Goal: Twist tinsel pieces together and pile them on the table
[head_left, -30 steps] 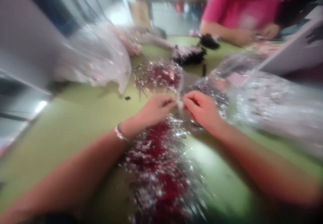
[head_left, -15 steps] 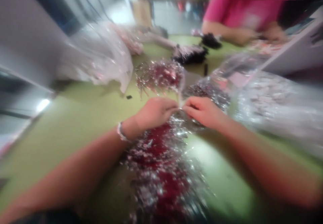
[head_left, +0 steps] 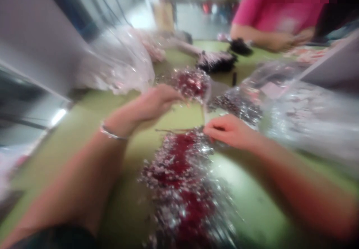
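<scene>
A red and silver tinsel garland [head_left: 182, 163] runs down the table towards me. At its far end my right hand [head_left: 231, 129] is closed in a pinch, where a thin dark strand [head_left: 176, 130] lies crosswise and a pale ribbon [head_left: 205, 110] leads away. My left hand [head_left: 153, 103], wearing a bracelet on its wrist, is over the table further off. Its blurred fingertips are at the near left edge of a bunch of red and silver tinsel [head_left: 193, 82]; whether they grip any strands cannot be made out.
Clear plastic bags lie at the left [head_left: 123, 62] and right [head_left: 303, 114]. Dark, shiny tinsel [head_left: 238, 105] sits beyond my right hand. Pink and black fringed pieces [head_left: 217, 61] are further back. Across the green table [head_left: 92, 129], a person in a pink top [head_left: 280, 13] works with both hands.
My left hand has left the pinch point beside my right hand and moved left and away from me to the tinsel bunch. My right hand keeps its pinch. The view has shifted slightly.
</scene>
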`<state>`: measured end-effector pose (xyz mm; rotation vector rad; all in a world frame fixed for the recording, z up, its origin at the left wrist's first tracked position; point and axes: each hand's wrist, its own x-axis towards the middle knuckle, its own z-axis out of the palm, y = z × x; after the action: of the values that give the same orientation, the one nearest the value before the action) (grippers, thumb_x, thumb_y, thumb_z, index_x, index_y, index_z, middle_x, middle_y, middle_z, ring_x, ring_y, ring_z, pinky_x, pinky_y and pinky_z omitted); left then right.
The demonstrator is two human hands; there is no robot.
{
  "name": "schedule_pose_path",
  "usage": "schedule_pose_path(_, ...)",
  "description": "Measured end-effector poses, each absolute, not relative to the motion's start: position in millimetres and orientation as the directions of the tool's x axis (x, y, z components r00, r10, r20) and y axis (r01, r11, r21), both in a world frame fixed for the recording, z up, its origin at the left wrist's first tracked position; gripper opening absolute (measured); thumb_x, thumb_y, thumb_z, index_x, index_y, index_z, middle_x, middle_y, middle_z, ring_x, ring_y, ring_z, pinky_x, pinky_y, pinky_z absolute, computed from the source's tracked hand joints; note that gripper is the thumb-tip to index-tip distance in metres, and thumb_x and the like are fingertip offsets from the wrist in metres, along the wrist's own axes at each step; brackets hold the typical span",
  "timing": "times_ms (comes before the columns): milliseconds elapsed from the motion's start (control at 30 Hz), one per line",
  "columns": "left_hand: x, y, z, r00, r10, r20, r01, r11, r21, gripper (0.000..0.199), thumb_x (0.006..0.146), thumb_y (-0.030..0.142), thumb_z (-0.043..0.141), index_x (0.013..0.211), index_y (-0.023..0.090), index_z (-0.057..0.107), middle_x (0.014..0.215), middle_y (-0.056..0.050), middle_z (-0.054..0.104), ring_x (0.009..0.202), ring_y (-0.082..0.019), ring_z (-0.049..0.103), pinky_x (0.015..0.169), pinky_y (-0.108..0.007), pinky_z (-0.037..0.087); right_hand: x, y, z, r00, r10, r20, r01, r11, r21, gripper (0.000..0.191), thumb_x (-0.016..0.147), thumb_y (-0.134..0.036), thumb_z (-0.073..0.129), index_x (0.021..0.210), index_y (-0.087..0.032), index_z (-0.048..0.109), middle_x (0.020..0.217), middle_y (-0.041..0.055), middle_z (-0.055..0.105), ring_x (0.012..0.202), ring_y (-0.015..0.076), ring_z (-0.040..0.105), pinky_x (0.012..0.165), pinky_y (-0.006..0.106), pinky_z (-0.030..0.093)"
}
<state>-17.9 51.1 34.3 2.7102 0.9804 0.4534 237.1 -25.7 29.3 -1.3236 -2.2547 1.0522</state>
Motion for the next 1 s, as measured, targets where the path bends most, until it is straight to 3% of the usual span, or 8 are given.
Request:
schedule_pose_path(133, -56, 74, 20, 0.681, 0.73, 0.059, 0.712, -0.679, 0.175, 0.039, 0.088, 0.017, 0.044, 0.12, 0.024, 0.064, 0.111, -0.008, 0.063, 0.1, -0.018, 0.057, 0.089, -0.029, 0.043, 250, -18, 25, -0.503, 0.862, -0.063, 0.65, 0.33, -0.684, 0.04, 0.092, -0.047, 0.047, 0.071, -0.021, 0.069, 0.063, -0.0001, 0.065, 0.057, 0.0123, 0.055, 0.056, 0.027, 0.039)
schedule_pose_path(333, -48, 81, -6, 0.674, 0.738, -0.028, 0.725, -0.655, 0.214, 0.02, 0.087, 0.02, 0.046, 0.094, 0.02, 0.065, 0.097, -0.005, 0.063, 0.087, -0.016, 0.056, 0.079, -0.028, 0.041, 276, 6, 11, -0.277, 0.948, 0.16, 0.891, 0.315, -0.328, 0.033, 0.092, -0.038, 0.047, 0.074, -0.022, 0.069, 0.075, 0.0046, 0.069, 0.069, 0.018, 0.06, 0.064, 0.031, 0.039)
schedule_pose_path(500, -20, 73, -13, 0.711, 0.703, 0.021, 0.664, -0.681, 0.308, 0.015, 0.088, 0.026, 0.051, 0.082, 0.017, 0.061, 0.09, -0.006, 0.061, 0.086, -0.018, 0.054, 0.083, -0.032, 0.042, 281, 12, 7, -0.257, 0.96, 0.114, 0.964, 0.263, -0.042, 0.032, 0.094, -0.033, 0.044, 0.081, -0.021, 0.07, 0.087, 0.0068, 0.07, 0.078, 0.0214, 0.06, 0.06, 0.032, 0.035)
schedule_pose_path(667, 10, 58, -16, 0.625, 0.774, 0.104, 0.71, -0.618, 0.338, 0.016, 0.09, 0.024, 0.051, 0.078, 0.015, 0.057, 0.089, -0.007, 0.058, 0.087, -0.019, 0.053, 0.084, -0.034, 0.043, 283, 11, 11, -0.336, 0.942, 0.01, 0.939, 0.334, 0.084, 0.023, 0.091, -0.03, 0.049, 0.094, -0.021, 0.07, 0.097, 0.0078, 0.066, 0.085, 0.0216, 0.059, 0.059, 0.031, 0.035)
schedule_pose_path(833, 15, 53, -10, 0.482, 0.849, 0.214, 0.716, -0.523, 0.462, 0.011, 0.087, 0.019, 0.054, 0.078, 0.016, 0.058, 0.088, -0.006, 0.061, 0.085, -0.017, 0.055, 0.082, -0.034, 0.045, 284, 11, 13, -0.383, 0.92, -0.087, 0.91, 0.392, 0.137, 0.021, 0.093, -0.027, 0.047, 0.094, -0.021, 0.068, 0.099, 0.0066, 0.063, 0.081, 0.0193, 0.058, 0.056, 0.03, 0.031)
schedule_pose_path(933, 9, 55, -3, 0.305, 0.895, 0.326, 0.657, -0.445, 0.609, 0.006, 0.084, 0.021, 0.057, 0.08, 0.017, 0.059, 0.08, -0.003, 0.063, 0.076, -0.014, 0.057, 0.074, -0.031, 0.048, 278, 11, 7, -0.376, 0.923, -0.08, 0.903, 0.385, 0.19, 0.022, 0.094, -0.027, 0.044, 0.092, -0.019, 0.065, 0.096, 0.0067, 0.063, 0.076, 0.0186, 0.058, 0.053, 0.03, 0.027)
schedule_pose_path(1000, 8, 55, -1, 0.182, 0.935, 0.303, 0.572, -0.351, 0.741, 0.008, 0.08, 0.022, 0.062, 0.086, 0.018, 0.059, 0.074, -0.001, 0.063, 0.067, -0.013, 0.058, 0.065, -0.028, 0.049, 273, 11, 1, -0.373, 0.926, -0.056, 0.9, 0.375, 0.221, 0.023, 0.095, -0.026, 0.042, 0.093, -0.018, 0.063, 0.092, 0.0072, 0.062, 0.073, 0.0183, 0.058, 0.051, 0.031, 0.024)
